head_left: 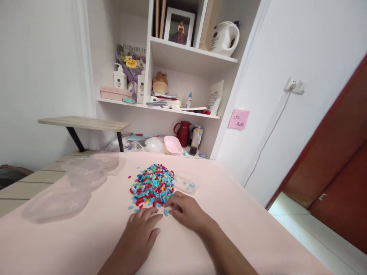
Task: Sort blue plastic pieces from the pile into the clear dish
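A heap of small toy building bricks [153, 183], red, light blue, dark blue and yellow, lies on the pink-covered table [229, 221]. My left hand [142, 229] rests at its near edge, palm down with the fingers apart and holding nothing visible. My right hand [189, 210] reaches the heap's near right edge; its fingers are bent, with a gap between thumb and forefinger. A few loose light blue bricks [166, 212] lie between the two hands. Just beyond my right hand stands a small clear plastic container [183, 179] with a few light blue bricks inside.
Several clear plastic containers [57, 204] stand along the table's left side. At the far edge are a pink tray [173, 145], a red jug [182, 133] and a bottle of dark liquid [195, 141]. Shelves [189, 57] rise behind, and a wooden stand [86, 123] is at the left.
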`<move>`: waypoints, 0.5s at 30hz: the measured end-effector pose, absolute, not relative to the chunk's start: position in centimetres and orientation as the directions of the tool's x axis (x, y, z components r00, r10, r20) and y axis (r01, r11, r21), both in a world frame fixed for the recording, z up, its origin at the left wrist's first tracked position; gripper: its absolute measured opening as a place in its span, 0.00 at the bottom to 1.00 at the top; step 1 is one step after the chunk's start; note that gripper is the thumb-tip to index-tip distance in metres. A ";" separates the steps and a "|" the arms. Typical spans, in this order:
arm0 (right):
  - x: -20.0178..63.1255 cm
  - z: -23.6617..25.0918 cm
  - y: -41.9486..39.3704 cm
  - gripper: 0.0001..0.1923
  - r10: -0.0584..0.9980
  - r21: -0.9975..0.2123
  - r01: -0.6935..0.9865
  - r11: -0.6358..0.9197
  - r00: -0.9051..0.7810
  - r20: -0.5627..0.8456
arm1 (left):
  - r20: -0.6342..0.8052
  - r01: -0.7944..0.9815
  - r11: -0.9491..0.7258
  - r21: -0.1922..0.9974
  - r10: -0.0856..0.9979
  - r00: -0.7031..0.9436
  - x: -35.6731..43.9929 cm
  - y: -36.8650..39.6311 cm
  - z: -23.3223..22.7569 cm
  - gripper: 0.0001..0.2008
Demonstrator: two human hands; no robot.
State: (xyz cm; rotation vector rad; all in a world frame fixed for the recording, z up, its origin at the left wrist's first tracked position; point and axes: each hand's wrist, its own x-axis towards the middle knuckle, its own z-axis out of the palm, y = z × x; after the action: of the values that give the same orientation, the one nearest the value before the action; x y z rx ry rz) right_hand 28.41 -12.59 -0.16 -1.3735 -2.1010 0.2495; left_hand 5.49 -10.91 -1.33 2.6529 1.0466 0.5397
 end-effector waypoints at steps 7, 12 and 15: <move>28.9 -0.8 -12.3 0.18 0.867 -0.469 0.740 0.482 -0.326 0.376 | 0.269 0.599 -0.724 0.341 0.686 0.676 5.4 -10.8 -1.7 0.18; 28.9 -0.8 -12.3 0.15 0.874 -0.479 0.740 0.473 -0.321 0.365 | 0.267 0.595 -0.733 0.329 0.676 0.687 5.3 -10.8 -1.8 0.19; 28.8 -0.7 -12.3 0.13 0.882 -0.493 0.742 0.454 -0.295 0.367 | 0.261 0.596 -0.735 0.323 0.675 0.690 5.4 -10.8 -1.7 0.19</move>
State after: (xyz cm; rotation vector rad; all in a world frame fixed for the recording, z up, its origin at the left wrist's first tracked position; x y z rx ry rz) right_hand 28.77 -12.28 -0.72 -1.3509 -2.1103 0.3045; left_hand 5.42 -10.78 -1.74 2.6880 1.0245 0.5408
